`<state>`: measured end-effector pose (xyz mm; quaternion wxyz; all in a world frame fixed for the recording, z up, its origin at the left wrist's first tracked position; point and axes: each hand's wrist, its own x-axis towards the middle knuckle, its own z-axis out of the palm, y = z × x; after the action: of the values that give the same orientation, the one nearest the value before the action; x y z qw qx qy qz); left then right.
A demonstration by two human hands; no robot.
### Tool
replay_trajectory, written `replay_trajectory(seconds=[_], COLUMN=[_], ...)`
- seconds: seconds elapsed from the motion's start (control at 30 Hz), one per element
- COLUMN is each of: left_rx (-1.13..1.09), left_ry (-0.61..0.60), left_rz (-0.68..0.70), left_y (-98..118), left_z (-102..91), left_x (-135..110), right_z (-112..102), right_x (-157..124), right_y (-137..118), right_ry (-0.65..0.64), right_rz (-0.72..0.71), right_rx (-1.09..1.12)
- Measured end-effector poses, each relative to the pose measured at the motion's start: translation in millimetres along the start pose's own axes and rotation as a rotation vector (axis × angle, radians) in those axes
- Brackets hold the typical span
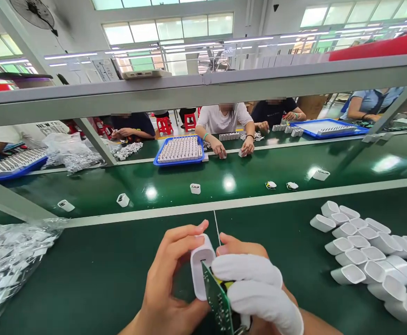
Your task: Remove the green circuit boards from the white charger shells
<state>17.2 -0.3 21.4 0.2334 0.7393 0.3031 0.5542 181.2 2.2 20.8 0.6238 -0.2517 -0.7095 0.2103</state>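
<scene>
Two parts sit at the lower centre of the head view: a white casing [199, 277] clasped by the left hand [168, 284], a circuit board [216, 295] pinched by the right hand [259, 286]. Insertion seems in hand, likely calling for careful alignment; the casing opens toward the camera, oblong end near upright, the board's long axis slanting down-right.

White shirt [32, 133], far left: "NEW", rest blurred; lettering on upright sign [106, 70] seemingly illegible.

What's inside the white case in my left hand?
A small dark slit shows inside the case. The circuit board covers part of the opening, so anything behind it is hidden.
</scene>
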Motion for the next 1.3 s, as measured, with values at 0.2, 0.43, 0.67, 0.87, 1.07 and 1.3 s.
replay_trajectory(seconds=[0.2,0.43,0.67,0.87,1.07,1.3], left_rx=[0.070,0.124,0.175,0.177,0.133,0.140], left_ry=[0.040,0.035,0.040,0.008,-0.054,-0.021], left_rz=[0.017,0.069,0.090,0.070,0.015,-0.001], left_y=[7,9,10,10,7,9], left_z=[0.6,-2.4,-4.1,-7.0,-11.9,-12.3], left_x=[-1,-1,0,0,3,4], right_z=[13,12,14,10,-5,2], right_x=[-8,-6,-8,-4,8,5], right_y=[10,17,16,16,-1,-2], right_ry=[-0.014,-0.013,-0.009,-0.051,-0.164,-0.129], right_rz=[-0.163,-0.254,-0.265,-0.318,-0.343,-0.307], right_rx=[-0.039,-0.077,-0.091,-0.093,-0.143,-0.170])
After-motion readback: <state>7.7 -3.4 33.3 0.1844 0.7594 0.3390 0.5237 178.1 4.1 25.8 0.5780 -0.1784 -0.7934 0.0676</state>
